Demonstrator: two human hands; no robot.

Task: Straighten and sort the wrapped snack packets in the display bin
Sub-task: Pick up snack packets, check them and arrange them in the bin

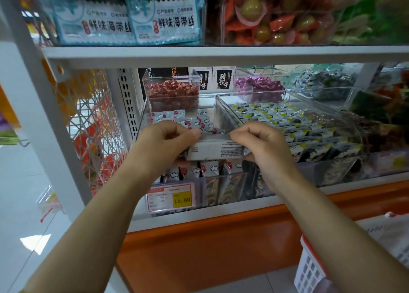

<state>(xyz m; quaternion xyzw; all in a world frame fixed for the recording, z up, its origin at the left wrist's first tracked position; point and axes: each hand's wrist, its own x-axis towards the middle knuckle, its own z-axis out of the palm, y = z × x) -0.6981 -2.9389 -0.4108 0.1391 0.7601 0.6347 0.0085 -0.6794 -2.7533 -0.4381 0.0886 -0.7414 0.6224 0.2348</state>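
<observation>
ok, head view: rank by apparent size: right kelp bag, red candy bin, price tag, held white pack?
1. right kelp bag, cropped at top
2. red candy bin
3. price tag and held white pack: alike; pack partly covered.

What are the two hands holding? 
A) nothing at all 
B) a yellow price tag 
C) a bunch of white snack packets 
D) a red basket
C: the left hand and the right hand grip a stack of white packets between them, one at each end, above the clear bin.
</observation>
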